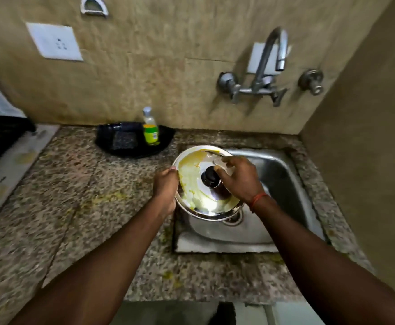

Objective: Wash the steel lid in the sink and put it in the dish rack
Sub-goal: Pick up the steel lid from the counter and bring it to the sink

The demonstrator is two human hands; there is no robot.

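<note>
We stand at a speckled granite counter (74, 195) in a tiled corner, the steel sink (280, 184) set near the right wall under a tap (271, 57). Open counter lies left. Our left hand (166, 181) grips the rim of the yellow-smeared lid (191, 181), held over the sink's left edge; our right hand (238, 177) pinches something small beside its black knob (211, 178).

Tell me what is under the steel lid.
Under the steel lid lie the sink basin and part of its drain; the lid covers the rest of the drain.
</note>
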